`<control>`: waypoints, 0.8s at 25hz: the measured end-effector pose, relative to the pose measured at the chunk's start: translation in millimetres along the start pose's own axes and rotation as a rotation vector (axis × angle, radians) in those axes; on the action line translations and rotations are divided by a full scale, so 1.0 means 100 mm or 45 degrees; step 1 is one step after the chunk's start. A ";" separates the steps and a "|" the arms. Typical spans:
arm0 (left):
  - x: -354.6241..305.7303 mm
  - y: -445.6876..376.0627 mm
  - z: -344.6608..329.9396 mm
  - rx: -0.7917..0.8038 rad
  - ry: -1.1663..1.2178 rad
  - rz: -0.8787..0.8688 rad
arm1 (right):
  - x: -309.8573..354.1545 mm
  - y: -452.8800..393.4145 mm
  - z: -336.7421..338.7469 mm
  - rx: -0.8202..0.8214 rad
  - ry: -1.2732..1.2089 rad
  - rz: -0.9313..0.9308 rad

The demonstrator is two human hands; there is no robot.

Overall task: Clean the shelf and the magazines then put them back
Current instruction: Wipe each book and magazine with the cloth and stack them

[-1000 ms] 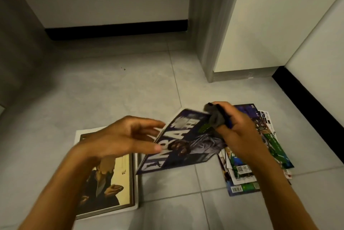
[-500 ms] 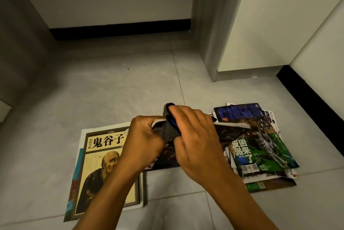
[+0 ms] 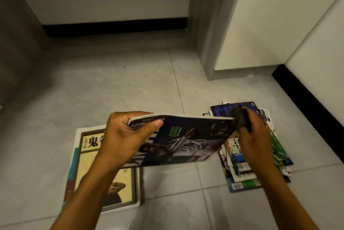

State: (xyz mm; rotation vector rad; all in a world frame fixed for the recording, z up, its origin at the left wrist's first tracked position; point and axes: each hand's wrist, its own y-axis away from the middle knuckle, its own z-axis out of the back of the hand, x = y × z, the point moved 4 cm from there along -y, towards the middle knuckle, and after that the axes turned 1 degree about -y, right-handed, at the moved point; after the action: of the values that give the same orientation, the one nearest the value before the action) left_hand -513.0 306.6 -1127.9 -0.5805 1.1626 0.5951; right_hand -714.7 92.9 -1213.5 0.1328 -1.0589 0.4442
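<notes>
L hand [image 3: 128, 136] nearest cam, grips the dark basketball mag [image 3: 186, 140] at its left end, thumb on the cover, fingers curled behind. Mag held up off the floor, tilted, cover facing cam, top edge roughly level. R hand [image 3: 255, 133] at the mag's right end, fingers curled round a dark grey cloth [image 3: 240, 119], pressing it against the top right corner/edge of the mag. Looks like mid-wipe along the edge, judging from cloth position.

Below L forearm: small pile on floor w/ a yellow-cover mag [image 3: 96, 155] on top, white and teal ones under it. Prob the done pile, can't confirm. Under R hand: messy stack of mags [image 3: 247, 166], green cover on top, several fanned out beneath. Prob still to clean.

Grey tile floor [image 3: 130, 90] beyond, a few dark specks on it. Further back: white wall w/ black skirting, grey door frame [image 3: 206, 24] at right.

Progress: mags are off the shelf, wiping underway, few done vs more left. Shelf not in view, so its state unknown. Putting back not yet begun.
</notes>
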 end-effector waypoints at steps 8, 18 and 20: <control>0.32 -0.04 0.08 0.471 -0.093 0.223 | 0.11 0.08 0.09 0.185 -0.774 -0.317; 0.12 0.06 -0.49 0.229 -0.189 0.076 | 1.12 0.33 -0.21 0.402 0.025 0.694; 0.12 0.03 -0.36 0.207 -0.165 0.092 | 0.93 0.30 -0.15 0.357 0.165 0.700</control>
State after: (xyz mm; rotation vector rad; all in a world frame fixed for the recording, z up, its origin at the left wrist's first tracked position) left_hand -535.7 285.4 -1150.3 -0.3576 1.1011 0.5852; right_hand -676.8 151.2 -1143.3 0.0572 -0.8923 1.0856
